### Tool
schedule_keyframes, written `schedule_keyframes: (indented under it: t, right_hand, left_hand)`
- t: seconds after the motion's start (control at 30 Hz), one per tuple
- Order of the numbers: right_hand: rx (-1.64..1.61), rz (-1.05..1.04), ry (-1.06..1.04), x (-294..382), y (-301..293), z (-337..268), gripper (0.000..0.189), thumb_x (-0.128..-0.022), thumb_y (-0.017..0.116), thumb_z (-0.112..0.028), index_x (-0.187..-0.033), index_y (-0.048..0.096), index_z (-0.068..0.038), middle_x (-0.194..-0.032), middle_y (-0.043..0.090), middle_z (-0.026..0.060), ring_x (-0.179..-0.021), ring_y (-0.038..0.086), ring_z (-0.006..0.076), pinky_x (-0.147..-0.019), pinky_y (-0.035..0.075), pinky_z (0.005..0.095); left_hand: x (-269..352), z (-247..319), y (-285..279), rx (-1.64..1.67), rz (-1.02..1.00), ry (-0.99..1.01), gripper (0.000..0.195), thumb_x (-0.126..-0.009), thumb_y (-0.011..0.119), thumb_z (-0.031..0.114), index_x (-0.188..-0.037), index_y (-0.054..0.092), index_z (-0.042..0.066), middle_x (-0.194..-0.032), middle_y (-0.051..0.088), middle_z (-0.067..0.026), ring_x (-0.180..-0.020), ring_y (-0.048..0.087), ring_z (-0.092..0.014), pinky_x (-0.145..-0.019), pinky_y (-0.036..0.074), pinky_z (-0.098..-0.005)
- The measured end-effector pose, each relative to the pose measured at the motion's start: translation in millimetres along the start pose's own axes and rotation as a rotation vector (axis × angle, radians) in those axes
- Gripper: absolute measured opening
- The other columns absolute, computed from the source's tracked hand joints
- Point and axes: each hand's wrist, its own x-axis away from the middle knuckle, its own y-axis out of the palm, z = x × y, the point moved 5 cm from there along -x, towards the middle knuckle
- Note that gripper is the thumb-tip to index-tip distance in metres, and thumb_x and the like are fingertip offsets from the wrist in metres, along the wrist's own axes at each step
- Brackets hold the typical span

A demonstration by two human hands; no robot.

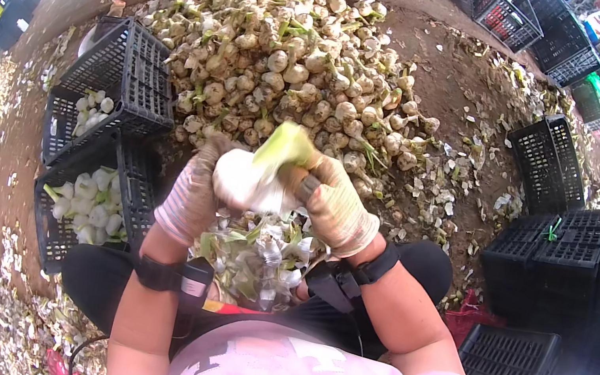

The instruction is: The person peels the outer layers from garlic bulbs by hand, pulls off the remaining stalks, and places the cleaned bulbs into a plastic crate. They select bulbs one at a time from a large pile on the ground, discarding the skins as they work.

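Observation:
My left hand (194, 190), in a soiled knitted work glove, grips a white garlic bulb (238, 179) from its left side. My right hand (333, 202), gloved too, is closed on the bulb's green stem and outer skin (283, 148); motion blurs this part. A dark band or small tool shows at the right fingers, too blurred to name. Beneath both hands, peeled garlic skins (263, 259) lie heaped between my legs. In front rises a large pile of unpeeled garlic bulbs (290, 71) with short stems.
At left stand two black plastic crates, one with a few cleaned bulbs (90, 111), the nearer with more peeled garlic (95, 205). More black crates (544, 236) stand at right, one tilted crate (548, 165) behind them. Loose skins (452, 178) litter the brown ground.

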Motion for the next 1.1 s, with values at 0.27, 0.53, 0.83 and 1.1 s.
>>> schedule_keyframes:
  t: [0.27,0.53,0.83,1.1]
  right_hand:
    - [0.087,-0.191,0.249,7.4,11.7,14.0,0.025,-0.082,0.051,-0.011,-0.102,0.062,-0.002,-0.083,0.058,-0.0027,-0.073,0.050,0.0047,-0.065,0.042,0.0197]
    - [0.080,0.017,-0.001,2.0,-21.6,22.0,0.028,-0.085,0.052,-0.015,-0.108,0.058,0.000,-0.095,0.062,0.0063,-0.086,0.058,0.0120,-0.082,0.046,0.0266]
    - [0.494,-0.156,-0.087,-1.7,7.6,15.1,0.078,-0.069,0.075,-0.023,-0.132,0.033,-0.001,-0.113,0.051,0.0085,-0.100,0.052,0.0139,-0.085,0.044,0.0299]
    - [0.145,-0.117,0.168,-5.0,33.2,11.0,0.025,-0.079,0.064,-0.010,-0.099,0.053,-0.002,-0.079,0.057,0.0024,-0.073,0.052,0.0081,-0.065,0.044,0.0235]
  left_hand:
    - [14.2,11.6,18.5,-0.316,0.107,0.623,0.058,-0.077,0.071,0.033,-0.120,0.046,0.003,-0.104,0.055,-0.0060,-0.092,0.055,-0.014,-0.080,0.047,-0.0266]
    - [14.9,16.8,18.5,0.147,-0.104,0.300,0.040,-0.091,0.051,0.033,-0.111,0.056,-0.002,-0.097,0.061,-0.0084,-0.083,0.059,-0.014,-0.072,0.050,-0.0262]
    - [36.0,44.9,3.3,-0.245,0.011,0.454,0.057,-0.078,0.056,0.025,-0.130,0.044,0.006,-0.100,0.056,-0.0073,-0.082,0.055,-0.013,-0.071,0.047,-0.0259]
    - [32.8,39.2,-16.6,-0.726,0.319,0.698,0.038,-0.085,0.055,0.030,-0.106,0.053,-0.001,-0.089,0.056,-0.0055,-0.078,0.054,-0.013,-0.070,0.046,-0.0257]
